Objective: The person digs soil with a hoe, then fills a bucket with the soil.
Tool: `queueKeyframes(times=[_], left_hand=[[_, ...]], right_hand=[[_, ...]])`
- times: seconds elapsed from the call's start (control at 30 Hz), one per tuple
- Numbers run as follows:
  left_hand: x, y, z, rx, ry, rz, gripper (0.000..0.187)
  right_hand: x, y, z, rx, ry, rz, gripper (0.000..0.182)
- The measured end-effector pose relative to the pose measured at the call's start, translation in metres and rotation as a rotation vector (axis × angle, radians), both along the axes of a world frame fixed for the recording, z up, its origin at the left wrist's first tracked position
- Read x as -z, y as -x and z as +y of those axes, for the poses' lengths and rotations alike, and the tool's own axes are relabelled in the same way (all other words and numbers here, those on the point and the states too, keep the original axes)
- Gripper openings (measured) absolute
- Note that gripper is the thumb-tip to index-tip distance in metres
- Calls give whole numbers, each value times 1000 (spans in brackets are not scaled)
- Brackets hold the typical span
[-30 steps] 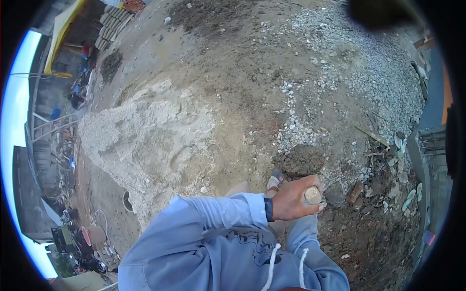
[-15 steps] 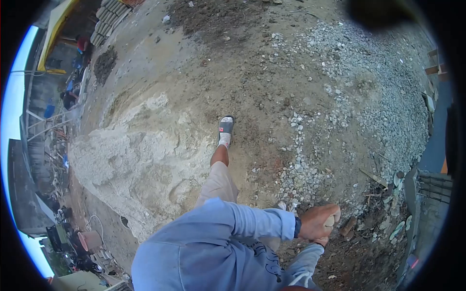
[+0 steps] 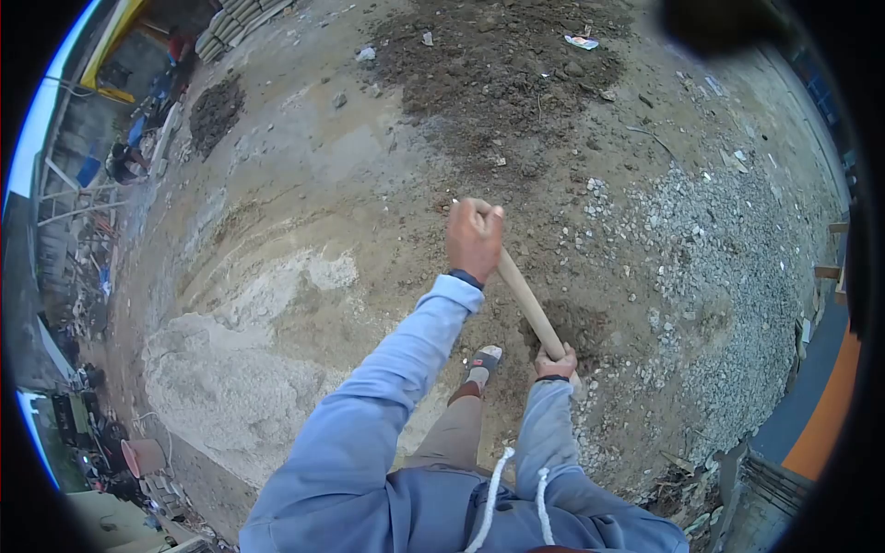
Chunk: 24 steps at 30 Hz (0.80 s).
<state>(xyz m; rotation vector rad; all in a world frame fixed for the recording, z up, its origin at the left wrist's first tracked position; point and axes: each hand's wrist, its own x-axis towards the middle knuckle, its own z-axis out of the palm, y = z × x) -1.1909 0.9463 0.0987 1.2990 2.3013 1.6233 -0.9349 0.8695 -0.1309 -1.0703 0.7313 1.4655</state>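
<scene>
A pale wooden handle [image 3: 527, 298] slants across the middle of the view, from upper left to lower right. My left hand [image 3: 475, 240] is closed round its upper end, thumb along the top. Farther down, my right hand [image 3: 554, 360] grips the same handle near its lower visible end. Whatever the handle belongs to cannot be made out. Behind it lies a dark patch of loose soil [image 3: 581, 327]. My foot in a grey sandal [image 3: 482, 361] stands on the dirt between my forearms.
A pale sand heap [image 3: 221, 378] spreads at the left, and grey gravel [image 3: 728, 276] covers the right. Dark soil [image 3: 498, 74] lies ahead. A person [image 3: 124, 164] is low down at the far left. A pink bucket [image 3: 143, 457] stands lower left.
Both hands have moved up and forward from the lower right and are now apart, with the handle plainly visible between them. The view has shifted, showing more ground ahead.
</scene>
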Motion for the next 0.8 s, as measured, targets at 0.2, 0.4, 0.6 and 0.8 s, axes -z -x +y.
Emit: queueKeyframes(times=[0.2, 0.4, 0.6, 0.8], left_hand=[[-39, 267, 63, -269, -198, -115, 21], [143, 67, -54, -171, 474, -880, 77], [99, -57, -90, 440, 814, -944, 71], [57, -12, -25, 774, 843, -723, 52]], right_hand=[[-196, 189, 122, -125, -440, 126, 16], [-156, 8, 162, -345, -296, -409, 13], [-170, -182, 57, -89, -157, -630, 11], [-173, -295, -78, 211, 69, -863, 14]])
